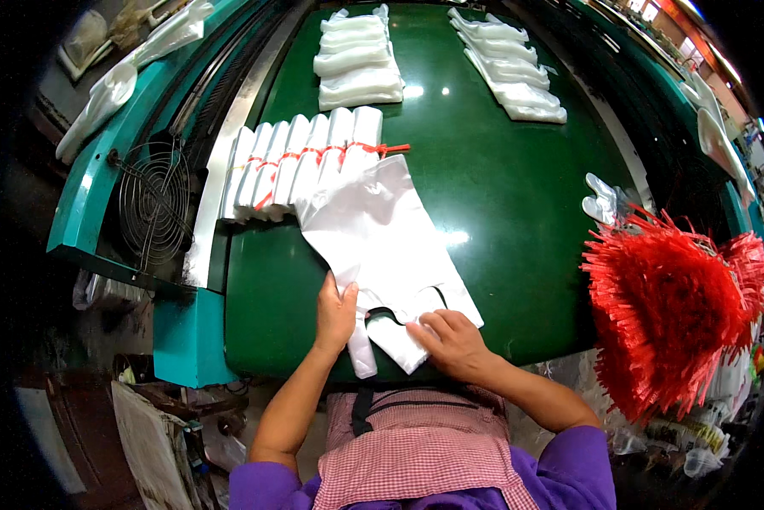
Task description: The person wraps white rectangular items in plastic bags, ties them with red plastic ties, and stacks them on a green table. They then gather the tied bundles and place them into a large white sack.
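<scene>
A white plastic bag [382, 223], perhaps a stack of them, lies flat on the green surface in front of me. Its cut-out handle end points toward my body, with dark openings between the strips. My left hand [337, 313] grips the bag's left edge, thumb on top, just above the left handle strip. Curled over the cut-out end, my right hand [454, 343] pinches the plastic beside the middle flap. The bag's far end reaches the row of rolled clear plastic bundles [321, 149], several of which have red ties around them.
The green table [518, 204] runs away from me between metal side rails. Two stacks of folded white bags [358, 64] [509, 72] lie farther off. A big bunch of red plastic strips [662, 314] hangs at the right corner, beside a small clear plastic piece [605, 200]. A wire fan guard [154, 200] is at left.
</scene>
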